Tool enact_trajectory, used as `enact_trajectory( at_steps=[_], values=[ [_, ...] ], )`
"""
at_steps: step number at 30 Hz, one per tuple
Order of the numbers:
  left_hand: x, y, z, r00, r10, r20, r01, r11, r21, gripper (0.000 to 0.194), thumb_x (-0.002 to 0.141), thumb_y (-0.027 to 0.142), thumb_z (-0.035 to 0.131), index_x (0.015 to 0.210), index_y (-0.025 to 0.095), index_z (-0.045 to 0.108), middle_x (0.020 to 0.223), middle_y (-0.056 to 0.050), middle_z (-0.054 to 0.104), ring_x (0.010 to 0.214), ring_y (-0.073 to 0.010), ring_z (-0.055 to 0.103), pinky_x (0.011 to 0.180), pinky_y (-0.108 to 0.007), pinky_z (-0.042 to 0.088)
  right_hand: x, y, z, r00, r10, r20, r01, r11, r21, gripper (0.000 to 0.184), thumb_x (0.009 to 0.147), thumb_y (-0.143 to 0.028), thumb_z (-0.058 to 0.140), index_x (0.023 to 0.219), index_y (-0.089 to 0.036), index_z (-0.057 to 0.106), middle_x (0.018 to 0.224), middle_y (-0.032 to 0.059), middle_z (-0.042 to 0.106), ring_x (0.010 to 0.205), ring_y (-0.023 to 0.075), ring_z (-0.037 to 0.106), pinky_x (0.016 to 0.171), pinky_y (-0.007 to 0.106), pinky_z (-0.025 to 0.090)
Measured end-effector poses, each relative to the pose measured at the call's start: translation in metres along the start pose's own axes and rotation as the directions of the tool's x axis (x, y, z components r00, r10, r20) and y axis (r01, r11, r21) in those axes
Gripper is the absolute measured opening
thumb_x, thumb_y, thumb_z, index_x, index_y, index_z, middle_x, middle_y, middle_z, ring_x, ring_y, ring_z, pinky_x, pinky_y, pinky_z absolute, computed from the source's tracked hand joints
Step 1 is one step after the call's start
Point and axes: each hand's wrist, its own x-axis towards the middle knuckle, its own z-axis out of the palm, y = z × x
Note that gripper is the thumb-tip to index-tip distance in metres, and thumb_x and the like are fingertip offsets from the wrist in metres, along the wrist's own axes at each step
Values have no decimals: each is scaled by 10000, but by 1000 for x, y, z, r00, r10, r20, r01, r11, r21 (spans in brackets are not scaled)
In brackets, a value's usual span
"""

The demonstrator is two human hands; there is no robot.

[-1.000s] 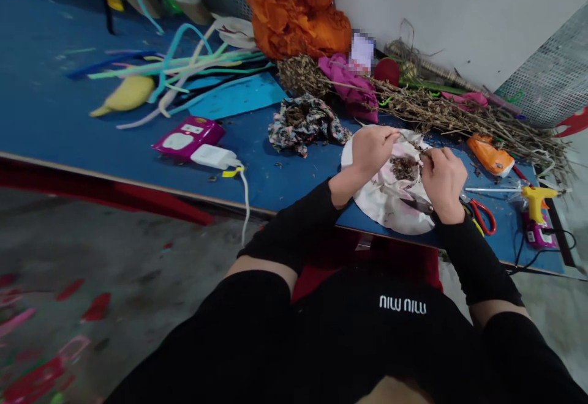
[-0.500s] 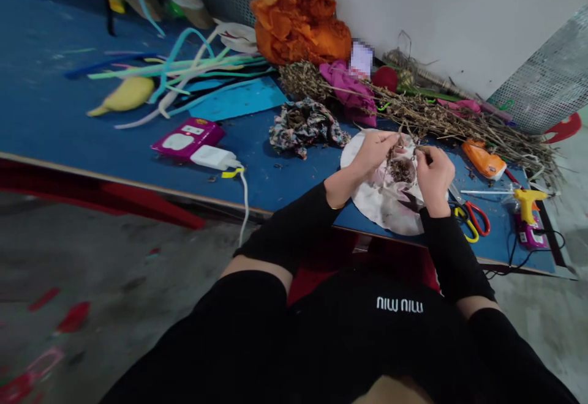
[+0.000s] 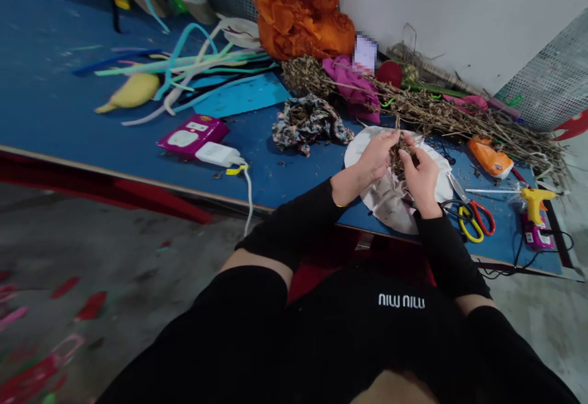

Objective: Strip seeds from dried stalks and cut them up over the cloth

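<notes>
My left hand (image 3: 376, 158) is closed on a brown dried plant stem (image 3: 398, 158), with its thumb and fingers pinching the upper part. Facing it, my right hand (image 3: 421, 176) has its fingers curled round the leafy side of the same stem. Both hands are over a round white cloth (image 3: 388, 211), which lies wrinkled at the table's front edge. Crumbs of dried leaf are partly hidden between the hands. A floral cloth (image 3: 312, 125) with dried bits in it sits crumpled to the left. Scissors (image 3: 475, 217) with red and yellow handles lie right of the white cloth.
Behind my hands stretches a heap of dried stalks (image 3: 459, 113). A yellow glue gun (image 3: 533, 202) stands at the right. On the blue table (image 3: 257, 180) to the left are a purple box (image 3: 193, 136), a white plug adapter (image 3: 219, 154), a yellow balloon-like thing (image 3: 133, 92) and orange paper (image 3: 303, 15).
My right hand has moved inward and now meets the left at the dried stem. The gap between the hands has closed. The whole view has shifted slightly.
</notes>
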Motion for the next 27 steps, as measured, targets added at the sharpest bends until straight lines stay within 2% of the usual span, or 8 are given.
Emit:
enact_trajectory(
  at_steps=[3,8,12,14,17,20,23,27],
  values=[
    [-2,1,0,999,-22,-23,21,1000,-7,540,1099,552,301,1031,184,691,1028,-140,775,955,-215,748,889,-381,612,-3,2,-2,1000,7,-14,-7,1000,-20,347,994,-440,507,1037,-207,760,944,75,781,814,216,661,773,328,462],
    [-2,6,0,998,-57,-21,56,998,-38,493,1084,582,375,977,195,663,924,-93,748,923,-193,730,878,-360,586,-4,2,-2,1000,0,24,5,981,-194,306,1011,-361,520,1081,-206,774,962,88,788,850,227,680,747,315,436],
    [-1,13,1,971,-224,-82,180,913,-366,317,1111,339,418,907,187,607,757,6,626,752,-114,674,807,-275,558,-7,-1,-6,995,-104,2,101,956,-275,316,1031,-371,509,1130,-214,764,1060,90,774,930,222,679,747,301,433],
    [0,17,2,954,-281,-109,191,843,-503,280,1100,303,459,888,180,596,694,44,550,630,-80,602,747,-241,551,-10,-2,-13,991,-136,-6,129,948,-291,330,1041,-387,490,1128,-214,758,1045,83,766,931,218,672,751,300,438],
    [-1,22,1,939,-318,-129,193,800,-569,278,1083,333,522,867,174,598,657,64,482,531,-56,504,643,-204,527,-19,1,-34,988,-151,24,151,939,-310,321,1040,-352,464,1103,-214,747,1035,83,758,921,218,670,778,314,458],
    [-1,26,-2,930,-339,-140,207,800,-563,290,1063,398,567,873,182,601,655,62,445,496,-49,454,518,-169,447,-36,12,-66,980,-145,135,187,904,-385,301,1005,-284,466,1132,-204,727,1084,100,751,943,240,678,812,343,481],
    [1,28,-8,927,-339,-163,217,836,-504,359,1035,524,587,904,190,595,664,60,411,486,-45,427,450,-151,355,-59,31,-105,952,-131,275,266,797,-542,391,929,-238,515,1280,-151,662,1166,158,720,1012,295,668,860,390,496],
    [5,25,-16,956,-265,-127,212,923,-322,489,1060,640,428,953,184,569,708,53,374,485,-36,369,463,-156,299,-87,55,-140,875,-62,479,396,661,-638,547,883,-239,545,1401,-62,562,1270,221,677,1107,351,642,963,457,495]
  ],
)
